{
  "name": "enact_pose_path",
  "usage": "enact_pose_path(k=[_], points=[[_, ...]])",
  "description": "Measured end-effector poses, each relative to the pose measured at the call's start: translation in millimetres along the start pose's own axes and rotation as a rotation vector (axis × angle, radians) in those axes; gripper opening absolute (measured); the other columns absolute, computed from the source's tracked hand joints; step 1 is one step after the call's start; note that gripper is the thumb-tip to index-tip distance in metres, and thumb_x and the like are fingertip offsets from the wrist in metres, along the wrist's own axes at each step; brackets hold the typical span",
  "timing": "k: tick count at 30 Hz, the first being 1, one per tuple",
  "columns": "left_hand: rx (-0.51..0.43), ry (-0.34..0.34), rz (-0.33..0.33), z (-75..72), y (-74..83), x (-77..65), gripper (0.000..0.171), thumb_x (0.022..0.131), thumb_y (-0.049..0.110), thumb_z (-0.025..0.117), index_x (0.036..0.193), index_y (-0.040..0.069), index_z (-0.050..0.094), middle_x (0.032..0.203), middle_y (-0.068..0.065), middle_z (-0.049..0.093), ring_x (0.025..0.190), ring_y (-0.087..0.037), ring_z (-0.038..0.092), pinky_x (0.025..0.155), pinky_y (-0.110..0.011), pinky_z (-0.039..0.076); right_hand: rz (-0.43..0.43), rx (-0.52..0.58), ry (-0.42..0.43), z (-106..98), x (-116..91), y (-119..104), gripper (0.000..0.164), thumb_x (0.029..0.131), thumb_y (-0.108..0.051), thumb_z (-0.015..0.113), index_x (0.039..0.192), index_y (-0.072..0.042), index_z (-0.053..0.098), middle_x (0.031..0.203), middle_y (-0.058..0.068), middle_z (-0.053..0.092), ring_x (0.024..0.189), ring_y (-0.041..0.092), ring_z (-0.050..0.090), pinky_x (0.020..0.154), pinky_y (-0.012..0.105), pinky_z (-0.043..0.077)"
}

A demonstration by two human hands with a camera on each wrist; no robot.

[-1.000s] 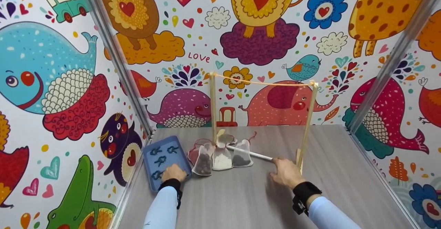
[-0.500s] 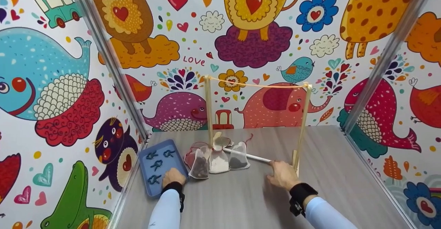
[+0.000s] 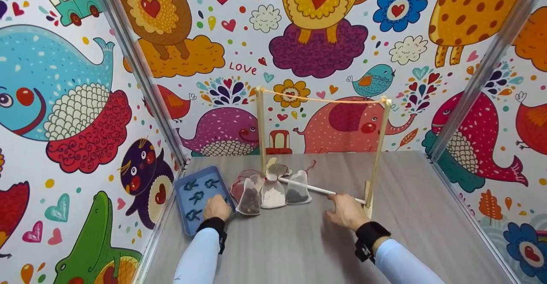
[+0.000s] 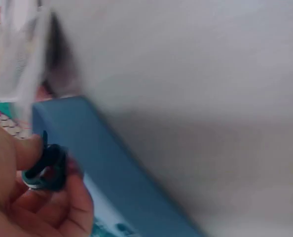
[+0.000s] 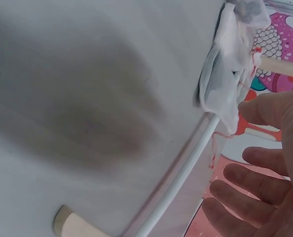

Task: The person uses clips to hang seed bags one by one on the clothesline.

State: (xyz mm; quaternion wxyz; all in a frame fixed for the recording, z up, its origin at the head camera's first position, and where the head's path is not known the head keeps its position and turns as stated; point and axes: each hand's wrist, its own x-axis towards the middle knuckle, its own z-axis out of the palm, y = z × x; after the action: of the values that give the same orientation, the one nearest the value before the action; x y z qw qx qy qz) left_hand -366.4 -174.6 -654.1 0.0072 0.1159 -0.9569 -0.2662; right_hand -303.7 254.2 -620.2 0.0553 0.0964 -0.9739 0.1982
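My left hand (image 3: pixel 217 207) is over the right side of a blue tray (image 3: pixel 203 176). In the left wrist view, its thumb and fingers pinch a small dark green clip (image 4: pixel 50 168). Several similar clips (image 3: pixel 196 196) lie in the tray. My right hand (image 3: pixel 347 210) is above a thin white rod (image 3: pixel 318 188) lying near the right post. Its fingers (image 5: pixel 250 190) are spread and loosely bent, with nothing between them in the right wrist view. The rod's left end reaches the mesh bags: dark brown contents (image 3: pixel 249 198), white contents (image 3: pixel 273 196), dark grey contents (image 3: pixel 298 190).
Two wooden posts, left (image 3: pixel 261 134) and right (image 3: pixel 379 151), stand upright with an orange string (image 3: pixel 324 100) tied between their tops. Another bag with red cord (image 3: pixel 241 185) sits behind the front ones. Patterned walls enclose the grey table (image 3: pixel 282 245) on three sides.
My right hand has shifted a little left; the rod's right end now shows beyond it, where earlier it ended at the hand. My left hand stays over the tray's right side.
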Motion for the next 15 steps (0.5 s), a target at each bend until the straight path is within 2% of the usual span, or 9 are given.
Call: enact_pose_path(k=[4,7,11,15], points=[[-0.064,0.090,0.100,-12.9,18.8,2.0,0.021,0.101,0.016,0.079,0.107,-0.004,0.078,0.109,-0.030,0.082,0.103,-0.049,0.079,0.090,-0.062,0.062,-0.009,0.016,0.010,-0.4,5.1,-7.7,0.045,0.088,-0.020,0.090,0.127,0.000,0.079,0.118,0.021,0.084,0.108,0.043,0.082,0.097,0.058,0.065],[-0.108,0.120,0.175,-19.6,37.5,0.4,0.021,0.099,0.017,0.082,0.106,-0.003,0.081,0.105,-0.026,0.084,0.098,-0.044,0.080,0.087,-0.059,0.063,-0.026,0.024,0.032,-1.2,8.5,-13.7,0.043,0.089,-0.021,0.090,0.126,-0.001,0.080,0.119,0.020,0.084,0.109,0.042,0.082,0.098,0.058,0.065],[-0.165,0.087,0.277,-25.0,64.6,-4.4,0.020,0.097,0.017,0.084,0.106,0.000,0.085,0.102,-0.020,0.086,0.093,-0.036,0.081,0.084,-0.052,0.065,-0.095,0.058,0.074,-4.9,12.9,-24.3,0.040,0.089,-0.019,0.089,0.125,-0.001,0.081,0.118,0.019,0.084,0.108,0.043,0.081,0.096,0.059,0.065],[-0.252,-0.037,0.359,-29.0,91.0,-14.3,0.018,0.099,0.020,0.084,0.102,0.002,0.084,0.097,-0.014,0.084,0.083,-0.023,0.074,0.077,-0.039,0.061,-0.203,0.097,0.123,-8.8,17.2,-38.3,0.035,0.091,-0.017,0.088,0.122,-0.002,0.081,0.114,0.016,0.084,0.105,0.039,0.082,0.093,0.057,0.066]])
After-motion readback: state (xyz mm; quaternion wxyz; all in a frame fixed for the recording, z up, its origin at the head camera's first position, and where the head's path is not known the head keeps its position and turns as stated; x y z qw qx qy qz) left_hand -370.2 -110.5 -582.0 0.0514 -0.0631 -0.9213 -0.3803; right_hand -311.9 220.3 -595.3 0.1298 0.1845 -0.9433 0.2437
